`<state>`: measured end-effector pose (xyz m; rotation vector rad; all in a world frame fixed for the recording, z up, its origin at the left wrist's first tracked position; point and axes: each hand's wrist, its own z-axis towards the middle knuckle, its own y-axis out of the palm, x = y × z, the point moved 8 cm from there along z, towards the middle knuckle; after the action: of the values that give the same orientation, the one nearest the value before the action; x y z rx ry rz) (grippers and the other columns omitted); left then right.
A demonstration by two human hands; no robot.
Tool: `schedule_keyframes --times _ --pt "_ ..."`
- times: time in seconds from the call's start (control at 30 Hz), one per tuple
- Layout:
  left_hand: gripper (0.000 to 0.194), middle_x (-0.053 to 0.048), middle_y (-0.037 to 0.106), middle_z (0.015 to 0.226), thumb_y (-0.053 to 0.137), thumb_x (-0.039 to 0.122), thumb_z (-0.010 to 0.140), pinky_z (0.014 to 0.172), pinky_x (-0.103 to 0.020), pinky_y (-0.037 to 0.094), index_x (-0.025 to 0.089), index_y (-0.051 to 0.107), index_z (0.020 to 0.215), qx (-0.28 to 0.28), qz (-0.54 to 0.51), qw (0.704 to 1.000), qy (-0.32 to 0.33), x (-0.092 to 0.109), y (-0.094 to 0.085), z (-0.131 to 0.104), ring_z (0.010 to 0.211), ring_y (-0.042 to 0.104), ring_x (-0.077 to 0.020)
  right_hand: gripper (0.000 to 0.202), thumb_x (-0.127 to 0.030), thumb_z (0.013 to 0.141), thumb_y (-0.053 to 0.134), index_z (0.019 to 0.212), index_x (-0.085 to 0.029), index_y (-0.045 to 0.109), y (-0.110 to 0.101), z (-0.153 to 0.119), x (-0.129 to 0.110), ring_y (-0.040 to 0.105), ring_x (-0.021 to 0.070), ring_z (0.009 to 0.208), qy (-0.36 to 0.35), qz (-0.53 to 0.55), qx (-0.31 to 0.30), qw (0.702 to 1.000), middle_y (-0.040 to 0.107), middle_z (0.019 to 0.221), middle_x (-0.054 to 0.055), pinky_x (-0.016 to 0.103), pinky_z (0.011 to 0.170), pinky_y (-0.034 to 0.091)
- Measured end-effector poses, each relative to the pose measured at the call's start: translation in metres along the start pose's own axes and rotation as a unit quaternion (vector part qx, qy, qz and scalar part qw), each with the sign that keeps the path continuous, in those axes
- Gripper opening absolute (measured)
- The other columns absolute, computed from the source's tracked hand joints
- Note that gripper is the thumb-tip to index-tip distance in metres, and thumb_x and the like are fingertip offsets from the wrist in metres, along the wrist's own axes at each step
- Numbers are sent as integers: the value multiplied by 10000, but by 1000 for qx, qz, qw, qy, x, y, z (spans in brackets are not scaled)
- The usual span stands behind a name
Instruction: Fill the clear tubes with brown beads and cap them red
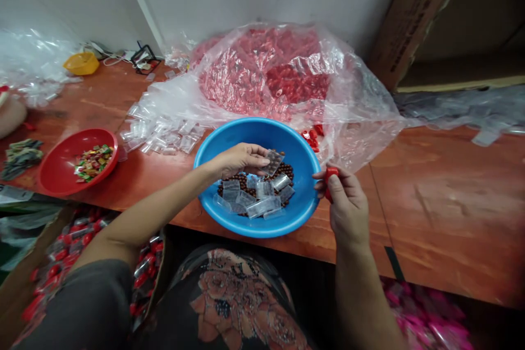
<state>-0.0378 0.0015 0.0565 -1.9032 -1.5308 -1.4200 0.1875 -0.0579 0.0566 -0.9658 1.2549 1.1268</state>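
Clear plastic container [273, 163] is pinched in the left hand [245, 159], above the brown beads [289, 173] in the blue basin [305, 175]. The right hand [348, 202] grips a red plastic cap [331, 174], right of the container, beside the basin's rim; the container's long axis is unclear.

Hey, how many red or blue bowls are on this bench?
2: the blue bowl under the left hand, and the red bowl further left. Others may be hidden behind the plastic bag.
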Motion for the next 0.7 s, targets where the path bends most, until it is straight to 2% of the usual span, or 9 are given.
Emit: schedule_keyframes --times 0.13,0.3,0.37,0.57,0.7 --pt "312 -92 708 1037 751 168 723 777 -303 556 132 728 1032 17 -2 1000 14 -3 2 -33 872 663 -156 277 -431 917 610 1148 -280 636 27 -3 -12 608 110 759 -8 -38 -41 998 704 992 13 230 632 493" --pt "390 -93 707 1110 764 207 724 803 -310 551 175 730 1111 36 24 996 80 -10 -4 -56 910 660 -165 306 -428 887 649 1170 -312 655 56 -5 -15 627 131 845 -36 -85 -83 992 683 1085 20 287 739 536" --pt "386 -98 705 1131 771 221 724 815 -316 553 173 730 1105 41 27 993 107 -13 -7 -61 924 658 -168 317 -421 871 668 1171 -320 669 66 -5 -15 642 141 885 -39 -89 -93 991 678 1101 19 316 797 552" --pt "403 -90 722 1082 776 242 722 816 -321 556 172 723 1115 46 11 987 156 -23 -7 -71 914 666 -167 346 -381 825 724 1163 -317 689 95 -10 -15 689 169 1006 11 -4 -131 991 731 1114 9 383 945 560" --pt "377 -91 725 1124 759 250 737 814 -313 553 180 734 1106 62 33 980 186 -30 -4 -72 965 674 -188 272 -337 835 726 1104 -296 726 107 -16 -23 692 184 1049 -19 -38 -168 985 745 1114 13 396 978 552"
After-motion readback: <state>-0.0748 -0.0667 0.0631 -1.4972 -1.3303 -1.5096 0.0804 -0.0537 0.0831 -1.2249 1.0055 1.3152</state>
